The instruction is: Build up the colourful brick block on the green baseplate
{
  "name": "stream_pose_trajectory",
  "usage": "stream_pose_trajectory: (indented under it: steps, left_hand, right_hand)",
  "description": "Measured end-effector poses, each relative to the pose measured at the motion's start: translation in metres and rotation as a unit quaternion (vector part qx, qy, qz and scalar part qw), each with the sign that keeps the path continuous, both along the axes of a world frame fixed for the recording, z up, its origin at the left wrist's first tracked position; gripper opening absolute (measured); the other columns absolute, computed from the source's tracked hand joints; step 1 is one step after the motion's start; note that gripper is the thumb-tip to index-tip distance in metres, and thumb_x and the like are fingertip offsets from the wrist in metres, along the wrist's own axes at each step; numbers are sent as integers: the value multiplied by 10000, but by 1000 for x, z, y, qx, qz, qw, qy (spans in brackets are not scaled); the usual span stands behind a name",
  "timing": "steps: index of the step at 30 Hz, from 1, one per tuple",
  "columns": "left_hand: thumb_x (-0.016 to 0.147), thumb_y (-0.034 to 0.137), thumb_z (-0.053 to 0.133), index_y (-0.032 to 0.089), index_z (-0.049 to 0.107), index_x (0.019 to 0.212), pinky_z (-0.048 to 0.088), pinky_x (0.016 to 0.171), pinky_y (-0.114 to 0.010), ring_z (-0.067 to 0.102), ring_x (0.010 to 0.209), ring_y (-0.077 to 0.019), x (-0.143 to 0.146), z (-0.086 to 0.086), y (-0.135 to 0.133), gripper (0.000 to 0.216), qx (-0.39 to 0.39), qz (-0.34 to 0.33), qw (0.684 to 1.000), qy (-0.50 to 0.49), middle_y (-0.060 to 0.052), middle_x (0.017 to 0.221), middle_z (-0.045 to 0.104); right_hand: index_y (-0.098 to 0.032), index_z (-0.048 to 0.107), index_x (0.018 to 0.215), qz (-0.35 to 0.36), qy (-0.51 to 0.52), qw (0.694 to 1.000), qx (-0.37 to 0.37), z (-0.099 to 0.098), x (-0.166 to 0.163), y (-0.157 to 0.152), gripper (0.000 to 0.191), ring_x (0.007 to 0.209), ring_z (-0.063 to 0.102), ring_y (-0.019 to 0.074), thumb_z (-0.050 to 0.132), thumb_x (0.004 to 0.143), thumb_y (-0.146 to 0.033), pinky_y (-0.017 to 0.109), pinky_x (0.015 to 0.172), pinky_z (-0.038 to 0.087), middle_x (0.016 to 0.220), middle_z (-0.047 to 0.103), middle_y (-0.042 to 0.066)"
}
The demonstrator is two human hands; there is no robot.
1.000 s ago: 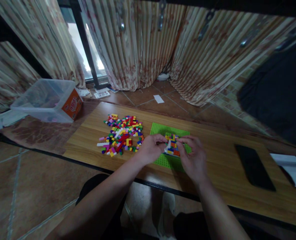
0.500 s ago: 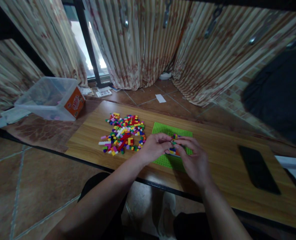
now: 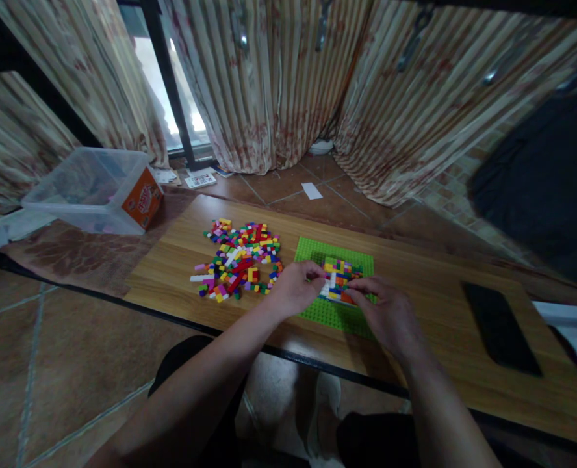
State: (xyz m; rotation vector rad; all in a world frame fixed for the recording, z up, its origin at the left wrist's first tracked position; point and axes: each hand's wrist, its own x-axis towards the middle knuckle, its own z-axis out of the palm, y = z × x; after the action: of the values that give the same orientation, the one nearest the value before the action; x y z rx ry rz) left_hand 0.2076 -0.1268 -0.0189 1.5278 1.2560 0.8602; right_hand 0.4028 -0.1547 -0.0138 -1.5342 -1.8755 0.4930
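A block of multicoloured toy bricks, with white, yellow, blue, orange and red on top, stands on a green studded baseplate. My left hand is at its left edge, thumb and fingers drawn together; anything between them is too small to make out. From the right, my right hand reaches over the block's right side. Its thumb and index finger pinch close to the bricks, and what they grip is not clear. Left of the baseplate lies a loose pile of toy bricks in many colours.
All this rests on a long wooden board. A black phone-like slab lies toward its right end, with white paper beyond. A clear plastic box with an orange label stands at the left. Patterned curtains hang behind.
My hands were close together over the brick block and have moved apart, left hand to the left and right hand to the right. More of the block's top now shows.
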Motion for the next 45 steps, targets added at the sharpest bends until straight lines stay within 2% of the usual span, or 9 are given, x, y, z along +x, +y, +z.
stream_pose_trajectory:
  steps: [6,13,21,27,31,37,45]
  left_hand:
    - [814,166,561,144,732,843,470,682,-235,603,728,-138,-1,2,-1,175,8,-5,1000,11,-20,748,686]
    - [815,181,571,154,729,843,463,673,-233,602,729,-142,-2,4,-2,162,8,-9,1000,19,-15,738,681]
    - [813,179,562,153,728,839,455,648,-224,591,700,-135,-2,2,-2,170,9,-13,1000,18,-9,725,680]
    - [817,195,564,148,725,854,438,608,-224,570,658,-130,-3,2,-2,172,-1,-16,1000,22,-11,721,675]
    - [817,177,540,150,717,812,433,614,-216,567,660,-123,-5,5,-1,178,7,-16,1000,24,-6,706,670]
    - [811,169,540,148,711,815,423,603,-213,563,659,-122,-10,6,0,172,20,-11,999,35,-3,711,668]
    - [814,167,520,146,704,819,392,565,-210,538,625,-115,-15,8,-1,186,35,-17,998,54,3,694,655]
  right_hand:
    - [-226,721,806,14,-16,1000,8,-1,-5,1,187,831,644,223,606,841,-370,382,797,480,863,698,50]
    - [-234,690,732,-13,-31,999,26,-2,-9,5,239,755,619,214,585,844,-416,369,728,465,797,673,43]
    - [-234,678,722,-13,-30,999,10,-5,-7,4,278,711,606,201,579,842,-465,350,688,453,778,665,39]
    - [-225,692,750,-38,4,999,-2,-1,-2,5,292,731,624,207,587,843,-481,355,709,467,804,685,43]
    - [-220,681,787,-76,-11,996,38,0,-6,6,314,750,609,220,575,840,-511,372,721,473,821,669,63]
    - [-210,649,834,-117,-49,989,76,-6,-16,6,338,979,562,289,584,831,-541,465,887,439,958,605,113]
    - [-193,626,847,-125,-63,989,56,-13,-18,8,365,1016,538,300,576,833,-554,481,929,422,976,578,124]
